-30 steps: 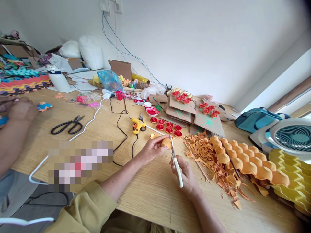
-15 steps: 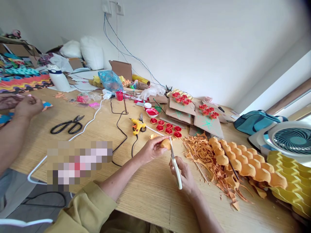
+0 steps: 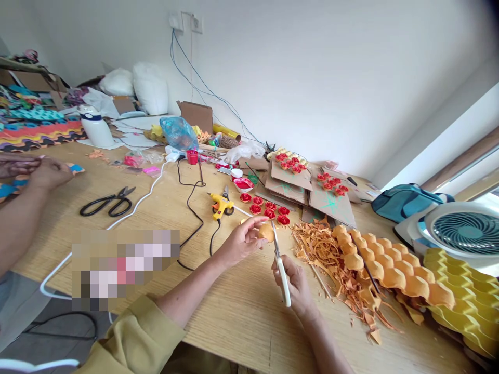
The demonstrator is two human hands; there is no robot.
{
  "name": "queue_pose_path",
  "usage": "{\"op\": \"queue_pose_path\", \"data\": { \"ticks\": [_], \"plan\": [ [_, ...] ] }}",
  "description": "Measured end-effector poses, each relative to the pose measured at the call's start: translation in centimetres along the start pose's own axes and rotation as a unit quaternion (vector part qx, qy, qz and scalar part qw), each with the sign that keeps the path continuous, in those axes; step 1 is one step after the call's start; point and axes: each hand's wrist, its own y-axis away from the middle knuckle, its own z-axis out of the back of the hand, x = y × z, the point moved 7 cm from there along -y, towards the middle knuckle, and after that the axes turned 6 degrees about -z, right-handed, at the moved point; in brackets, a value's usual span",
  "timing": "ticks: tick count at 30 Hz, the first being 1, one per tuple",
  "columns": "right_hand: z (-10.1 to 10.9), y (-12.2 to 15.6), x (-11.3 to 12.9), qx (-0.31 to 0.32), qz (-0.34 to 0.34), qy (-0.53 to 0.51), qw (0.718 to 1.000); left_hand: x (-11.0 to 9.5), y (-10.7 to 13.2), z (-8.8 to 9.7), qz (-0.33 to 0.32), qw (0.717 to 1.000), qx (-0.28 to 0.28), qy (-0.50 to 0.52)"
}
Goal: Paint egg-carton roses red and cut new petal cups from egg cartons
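My left hand (image 3: 244, 241) pinches a small orange egg-carton cup (image 3: 266, 232) between thumb and fingers above the table. White-handled scissors (image 3: 283, 278) are gripped in my right hand (image 3: 296, 288), their blades pointing up beside the cup's right edge. Whether the blades touch the cup I cannot tell. Just beyond my hands, several red paper flowers (image 3: 270, 213) stand on the table near a yellow glue gun (image 3: 222, 206). To the right lies a heap of orange scraps (image 3: 331, 259) against an orange egg tray (image 3: 393, 262).
Black-handled scissors (image 3: 109, 201) lie at left, near a white cable (image 3: 144, 200). Another person's hand (image 3: 52, 174) works at the far left. A bowl of red paint (image 3: 244, 184), stacked cardboard (image 3: 290, 187), a yellow egg tray (image 3: 463, 296) and a fan (image 3: 468, 228) stand around.
The cup has turned slightly in my left hand, showing a rounder face, and its fingers have shifted. My right hand still holds the scissors beside it. The view has moved a little.
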Motion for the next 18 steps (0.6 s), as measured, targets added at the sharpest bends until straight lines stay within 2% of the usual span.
{"op": "queue_pose_path", "data": {
  "ticks": [2,5,10,18],
  "plan": [
    [0.09,0.05,-0.03,-0.003,0.001,0.003,1.0,0.55,0.03,-0.15,0.019,0.999,-0.016,0.041],
    [0.16,0.09,-0.15,-0.003,0.002,0.007,1.0,0.46,0.04,-0.34,0.013,0.998,-0.017,0.056],
    [0.33,0.1,-0.37,0.004,0.004,0.017,1.0,0.03,0.13,-0.45,0.008,1.0,0.004,0.023],
    [0.42,0.03,-0.6,0.008,0.019,0.042,0.999,-0.11,0.06,-0.93,-0.035,0.998,0.04,-0.03]
  ]
}}
